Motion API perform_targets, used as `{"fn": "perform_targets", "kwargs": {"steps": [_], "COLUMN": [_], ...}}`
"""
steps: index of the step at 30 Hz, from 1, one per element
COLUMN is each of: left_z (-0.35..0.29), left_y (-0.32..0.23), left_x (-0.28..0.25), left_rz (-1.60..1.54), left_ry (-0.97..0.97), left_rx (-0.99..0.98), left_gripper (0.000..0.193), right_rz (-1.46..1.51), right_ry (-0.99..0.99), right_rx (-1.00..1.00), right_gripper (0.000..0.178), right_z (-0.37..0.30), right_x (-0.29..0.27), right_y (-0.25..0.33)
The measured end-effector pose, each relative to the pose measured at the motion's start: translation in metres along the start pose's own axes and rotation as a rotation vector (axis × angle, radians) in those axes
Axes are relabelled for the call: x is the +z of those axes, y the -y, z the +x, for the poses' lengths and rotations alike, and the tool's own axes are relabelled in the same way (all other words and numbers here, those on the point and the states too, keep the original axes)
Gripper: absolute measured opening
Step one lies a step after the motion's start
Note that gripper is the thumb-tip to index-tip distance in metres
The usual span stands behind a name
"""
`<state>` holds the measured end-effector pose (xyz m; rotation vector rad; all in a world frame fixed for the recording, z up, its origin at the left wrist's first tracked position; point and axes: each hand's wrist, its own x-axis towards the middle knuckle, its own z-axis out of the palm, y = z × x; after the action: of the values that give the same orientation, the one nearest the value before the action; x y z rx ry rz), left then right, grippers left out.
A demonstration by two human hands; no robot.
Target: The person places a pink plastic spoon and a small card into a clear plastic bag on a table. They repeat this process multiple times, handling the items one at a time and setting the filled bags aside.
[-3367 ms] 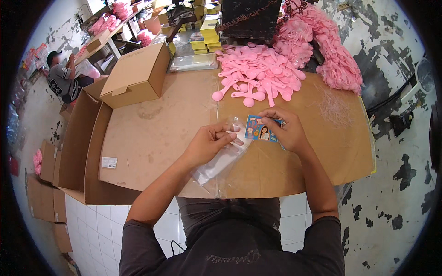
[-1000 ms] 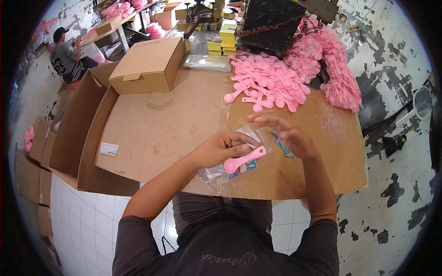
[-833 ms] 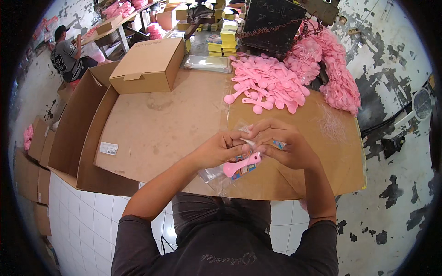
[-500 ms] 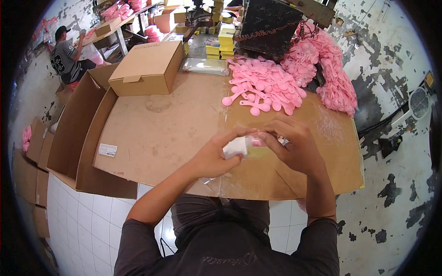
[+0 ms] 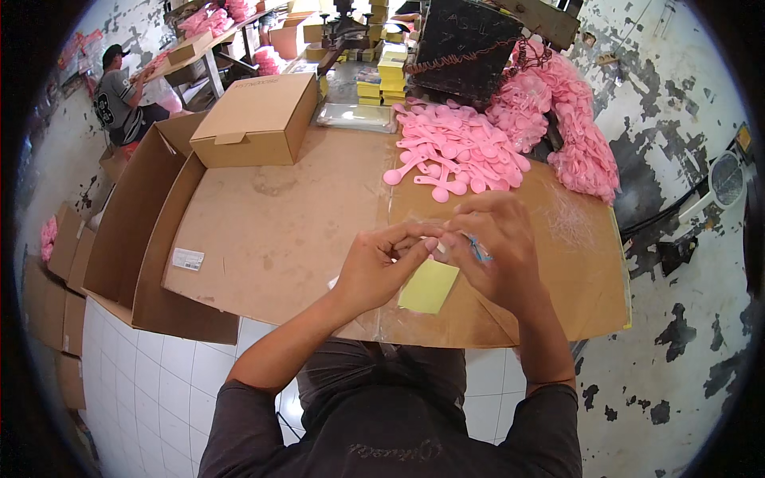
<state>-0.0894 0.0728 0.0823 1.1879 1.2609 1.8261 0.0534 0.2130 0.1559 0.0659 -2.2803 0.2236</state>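
Note:
My left hand [image 5: 386,267] and my right hand [image 5: 500,247] meet over the front middle of the cardboard-covered table, fingertips nearly touching. Both are closed in a pinch. A small whitish piece [image 5: 441,248] shows between the fingertips; its kind is unclear. Under my right fingers a thin blue strip [image 5: 478,248] sticks out. Just below the hands is a yellow rectangular paper [image 5: 430,287]. A bit of something white [image 5: 333,283] shows beside my left hand, mostly hidden by it. Beyond my hands lies a heap of pink plastic scoops [image 5: 458,143].
A closed cardboard box [image 5: 255,119] stands at the back left, beside a large open carton [image 5: 119,231]. Bagged pink items [image 5: 582,151] pile up at the right, near a black box [image 5: 462,52]. Yellow stacks [image 5: 392,68] stand behind. Another person [image 5: 119,99] sits far left.
The white packet held in my left hand no longer shows there. My left fingers have moved to a pinch near the right ones. More of the yellow paper is visible, and a blue strip shows.

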Motion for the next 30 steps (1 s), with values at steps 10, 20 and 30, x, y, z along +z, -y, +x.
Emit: {"fn": "perform_targets", "kwargs": {"steps": [10, 20, 30], "left_z": [-0.004, -0.004, 0.004], "left_y": [-0.011, -0.008, -0.006], "left_x": [0.007, -0.012, -0.037], "left_rz": [0.807, 0.370, 0.173], "left_ry": [0.029, 0.007, -0.110], "left_rx": [0.178, -0.105, -0.084], "left_gripper": [0.034, 0.036, 0.036], "right_rz": [-0.313, 1.331, -0.412], "right_ry": [0.140, 0.525, 0.019], "right_rx": [-0.186, 0.470, 0.753], "right_gripper": [0.024, 0.014, 0.031], "right_z": [-0.001, -0.060, -0.161], "right_x": [0.011, -0.060, -0.120], "right_y": [0.002, -0.058, -0.214]}}
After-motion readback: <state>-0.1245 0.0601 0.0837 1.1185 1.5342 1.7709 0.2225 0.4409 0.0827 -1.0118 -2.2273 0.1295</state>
